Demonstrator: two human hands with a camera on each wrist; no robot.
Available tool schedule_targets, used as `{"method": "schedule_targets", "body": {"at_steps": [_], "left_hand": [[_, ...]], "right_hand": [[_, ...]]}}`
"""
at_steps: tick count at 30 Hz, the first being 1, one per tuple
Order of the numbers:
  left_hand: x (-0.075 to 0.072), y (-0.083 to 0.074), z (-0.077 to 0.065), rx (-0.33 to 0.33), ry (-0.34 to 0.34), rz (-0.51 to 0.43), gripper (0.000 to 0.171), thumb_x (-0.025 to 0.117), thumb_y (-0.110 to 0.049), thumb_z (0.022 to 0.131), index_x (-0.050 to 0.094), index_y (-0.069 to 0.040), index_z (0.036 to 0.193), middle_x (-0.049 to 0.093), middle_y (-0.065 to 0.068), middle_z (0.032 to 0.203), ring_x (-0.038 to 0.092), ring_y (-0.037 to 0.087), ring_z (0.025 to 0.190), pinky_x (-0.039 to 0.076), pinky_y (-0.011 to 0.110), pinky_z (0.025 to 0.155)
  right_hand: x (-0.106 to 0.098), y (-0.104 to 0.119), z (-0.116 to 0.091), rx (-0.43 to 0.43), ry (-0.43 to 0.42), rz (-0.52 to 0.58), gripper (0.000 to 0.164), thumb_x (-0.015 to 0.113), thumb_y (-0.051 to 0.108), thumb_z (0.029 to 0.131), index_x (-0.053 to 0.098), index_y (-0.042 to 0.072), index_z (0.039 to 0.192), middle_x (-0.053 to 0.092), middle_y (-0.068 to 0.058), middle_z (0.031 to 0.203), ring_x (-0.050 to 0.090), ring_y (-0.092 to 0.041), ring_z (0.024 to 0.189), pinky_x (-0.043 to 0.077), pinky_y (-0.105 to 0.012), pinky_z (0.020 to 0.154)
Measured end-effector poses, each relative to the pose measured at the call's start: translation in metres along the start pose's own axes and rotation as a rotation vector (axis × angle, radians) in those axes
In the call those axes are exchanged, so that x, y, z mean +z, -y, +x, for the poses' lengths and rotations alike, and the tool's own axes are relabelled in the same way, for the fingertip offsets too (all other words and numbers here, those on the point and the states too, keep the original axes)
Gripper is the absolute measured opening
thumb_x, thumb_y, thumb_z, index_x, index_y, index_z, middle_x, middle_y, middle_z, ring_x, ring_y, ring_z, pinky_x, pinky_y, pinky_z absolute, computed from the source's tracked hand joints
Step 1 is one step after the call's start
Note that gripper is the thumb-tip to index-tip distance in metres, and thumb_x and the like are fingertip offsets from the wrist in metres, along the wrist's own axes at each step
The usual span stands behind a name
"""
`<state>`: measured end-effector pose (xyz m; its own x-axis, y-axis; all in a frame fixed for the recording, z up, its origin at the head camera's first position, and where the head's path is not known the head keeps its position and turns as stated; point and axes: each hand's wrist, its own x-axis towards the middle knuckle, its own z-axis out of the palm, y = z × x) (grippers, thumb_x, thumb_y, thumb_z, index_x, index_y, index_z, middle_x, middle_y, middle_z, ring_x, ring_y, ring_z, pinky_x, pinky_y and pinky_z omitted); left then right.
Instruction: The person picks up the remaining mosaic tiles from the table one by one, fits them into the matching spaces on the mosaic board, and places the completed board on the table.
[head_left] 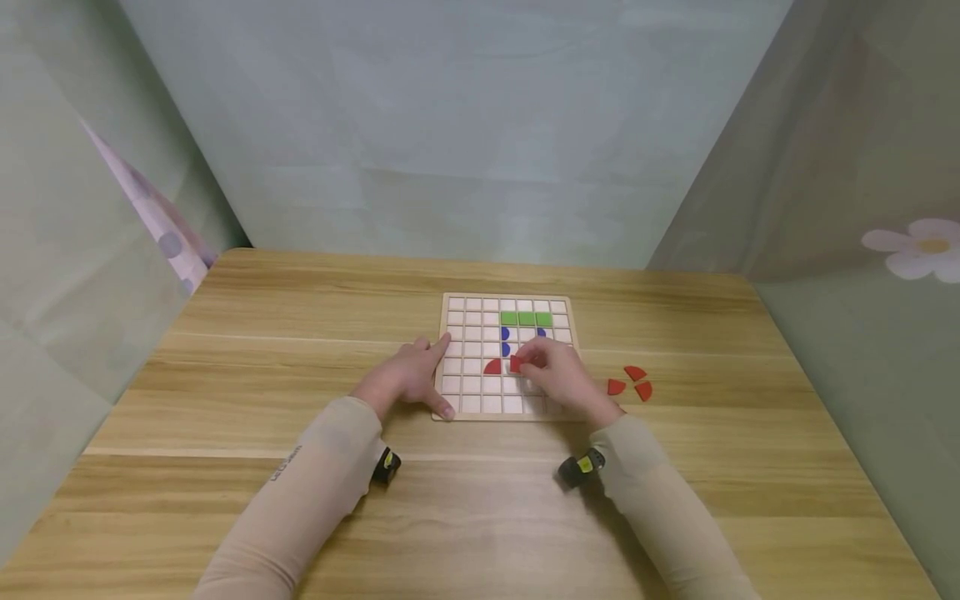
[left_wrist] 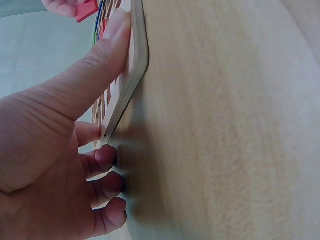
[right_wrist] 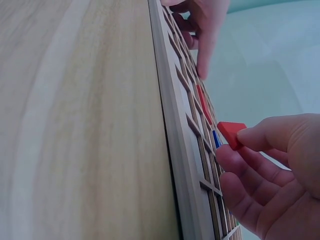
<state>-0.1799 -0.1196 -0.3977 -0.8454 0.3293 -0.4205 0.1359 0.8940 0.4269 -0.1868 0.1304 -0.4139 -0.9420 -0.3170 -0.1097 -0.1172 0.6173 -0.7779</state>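
Note:
My left hand [head_left: 408, 372] steadies the gridded wooden board [head_left: 472, 404] at its left side. The thumb presses on the rim by the near left corner, and the forefinger reaches along the left edge. Between thumb and fingertips, my right hand [head_left: 561, 372] pinches a red quarter-circle tile [right_wrist: 231, 132] just above the board's cells. Left of it, another red quarter-circle tile [head_left: 492, 367] lies in the grid. Three green square tiles [head_left: 527, 318] form a row towards the back, with several rounded blue tiles [head_left: 505, 333] below them. The right hand covers part of the grid's right side.
Three loose red quarter-circle tiles [head_left: 643, 391] lie on the wooden table [head_left: 480, 517], right of the board. Pale curtains [head_left: 465, 125] hang behind the table and at both sides. Each wrist carries a small black camera [head_left: 576, 472].

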Motion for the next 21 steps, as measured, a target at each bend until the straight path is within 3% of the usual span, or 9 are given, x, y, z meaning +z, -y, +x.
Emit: {"method": "schedule_targets", "body": {"at_steps": [14,21], "left_hand": [[0.0008,0.0029,0.0019,-0.004,0.000,-0.016,0.132,0.087,-0.047,0.054,0.006,-0.013,0.153,0.028,0.024,0.145,0.032,0.042,0.132,0.033,0.054,0.109],[0.0011,0.0030,0.0011,-0.008,-0.001,-0.021,0.133,0.087,-0.047,0.053,0.006,-0.013,0.153,0.029,0.024,0.145,0.032,0.042,0.132,0.033,0.056,0.108]], "right_hand": [[0.0031,0.0061,0.0031,-0.016,-0.001,-0.045,0.013,0.064,0.007,0.086,0.066,0.012,0.098,0.067,-0.004,0.098,0.061,-0.019,0.091,0.053,-0.033,0.082],[0.0047,0.0100,0.0050,0.019,0.002,-0.072,0.011,0.064,0.008,0.087,0.066,0.011,0.097,0.066,-0.003,0.096,0.059,-0.019,0.089,0.052,-0.033,0.082]]}}
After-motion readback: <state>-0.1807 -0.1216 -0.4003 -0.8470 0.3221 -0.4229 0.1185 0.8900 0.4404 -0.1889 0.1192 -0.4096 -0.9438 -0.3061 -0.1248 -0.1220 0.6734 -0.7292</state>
